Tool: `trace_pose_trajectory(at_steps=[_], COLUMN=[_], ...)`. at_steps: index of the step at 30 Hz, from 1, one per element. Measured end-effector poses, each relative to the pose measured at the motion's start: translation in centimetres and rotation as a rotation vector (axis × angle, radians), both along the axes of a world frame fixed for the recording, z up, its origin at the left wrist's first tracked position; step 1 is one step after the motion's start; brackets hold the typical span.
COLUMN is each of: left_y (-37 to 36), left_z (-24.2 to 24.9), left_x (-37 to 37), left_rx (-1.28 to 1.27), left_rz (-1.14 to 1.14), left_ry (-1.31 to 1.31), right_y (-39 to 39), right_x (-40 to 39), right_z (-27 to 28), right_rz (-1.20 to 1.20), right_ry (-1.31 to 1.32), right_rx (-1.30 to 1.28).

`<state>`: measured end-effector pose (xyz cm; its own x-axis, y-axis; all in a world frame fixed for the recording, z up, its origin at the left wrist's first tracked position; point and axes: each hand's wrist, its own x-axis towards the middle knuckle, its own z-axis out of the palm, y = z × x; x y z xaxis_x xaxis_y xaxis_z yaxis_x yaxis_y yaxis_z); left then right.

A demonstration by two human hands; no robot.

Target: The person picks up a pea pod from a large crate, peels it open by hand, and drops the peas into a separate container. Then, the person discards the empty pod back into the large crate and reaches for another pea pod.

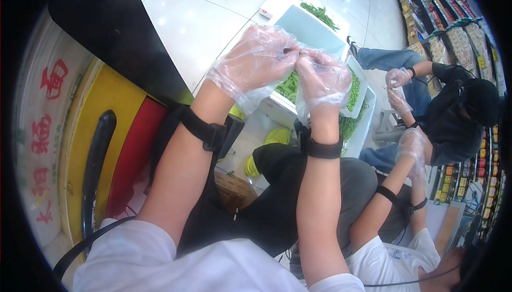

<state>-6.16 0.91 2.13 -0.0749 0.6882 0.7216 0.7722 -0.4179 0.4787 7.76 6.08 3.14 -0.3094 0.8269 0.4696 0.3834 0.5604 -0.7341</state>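
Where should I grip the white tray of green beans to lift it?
Probably the white tray by its right rim, coming from the right: that raised edge shows bare there, while both gloved hands, left hand and right hand, cover its near left side above the green beans.

We see a bright room, with lamp spots shining on the white floor (pixel 213 4). The edges bend round and go black. The far shelves (pixel 453 30) look blurry, maybe from the lens.

gloves (pixel 256 60): showing clear, see-through plastic
beans (pixel 289 85): showing bright green
crate (pixel 312 28): looking white, at 12 o'clock
wrist straps (pixel 320 148): showing black
floor (pixel 192 20): gleaming white
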Motion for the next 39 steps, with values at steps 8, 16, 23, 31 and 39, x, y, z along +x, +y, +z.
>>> trace_pose_trajectory(at_steps=[8,16,23,31,39], left_y=[0.1,0.1,0.8,2.0,2.3], left_z=[0.0,0.0,-0.8,-2.4,-3.2], left_x=[0.4,0.1,0.9,2.5,4.2], left_rx=[-0.022,-0.208,-0.285,-0.31,-0.306], left_rz=[0.019,-0.12,-0.231,-0.252,-0.14], left_ry=[-0.106,-0.586,-0.893,-1.028,-1.107], right_y=[0.9,0.1,0.0,0.4,0.0], right_x=[0.1,-0.1,-0.4,-0.2,-0.3], right_z=[-1.2,0.3,0.2,-0.3,0.3], right_rz=[0.021,0.166,0.136,0.074,-0.064], right_ry=[0.168,0.48,0.459,0.364,0.122], right_rx=[-0.074,-0.362,-0.34,-0.279,-0.276])
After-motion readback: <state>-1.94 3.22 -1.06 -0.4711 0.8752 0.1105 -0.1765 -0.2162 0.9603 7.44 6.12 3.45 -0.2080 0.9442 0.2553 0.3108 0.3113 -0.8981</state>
